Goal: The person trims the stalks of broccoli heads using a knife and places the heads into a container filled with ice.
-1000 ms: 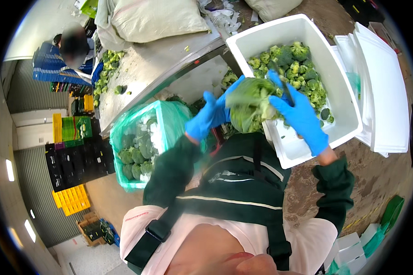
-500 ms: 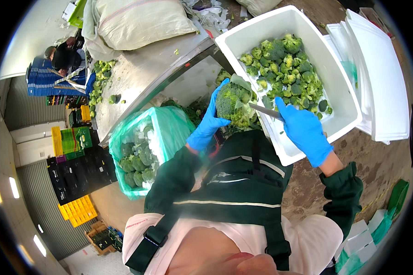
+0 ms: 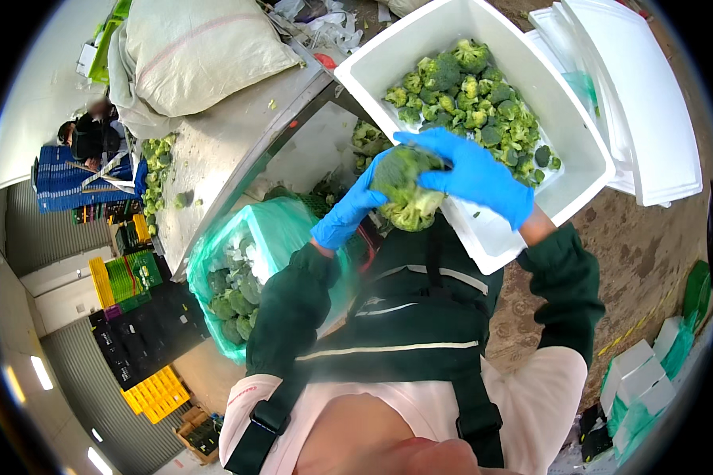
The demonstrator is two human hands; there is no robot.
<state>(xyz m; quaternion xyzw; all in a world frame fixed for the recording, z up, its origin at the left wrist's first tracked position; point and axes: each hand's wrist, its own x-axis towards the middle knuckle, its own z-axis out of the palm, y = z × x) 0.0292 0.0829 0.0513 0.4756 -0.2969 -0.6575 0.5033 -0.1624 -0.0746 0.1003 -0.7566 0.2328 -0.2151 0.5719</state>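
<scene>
My left hand, in a blue glove, grips a head of broccoli from its left side above my lap. My right hand, also blue-gloved, reaches over the broccoli's upper right, its fingers and thumb curled against it. The knife seen in this hand half a second ago is hidden now behind the hand and broccoli. Just beyond my right hand is a white box with many cut broccoli florets inside. To my left, a box lined with green plastic holds several whole broccoli heads.
A metal table at the upper left carries a large white sack and scattered florets. White lids or boxes are stacked at the right. Another person is at the far left, near blue crates.
My right hand has moved left from the box's edge onto the broccoli, and the knife blade has gone out of sight. The broccoli is turned, its florets more downward. The whole view has shifted slightly.
</scene>
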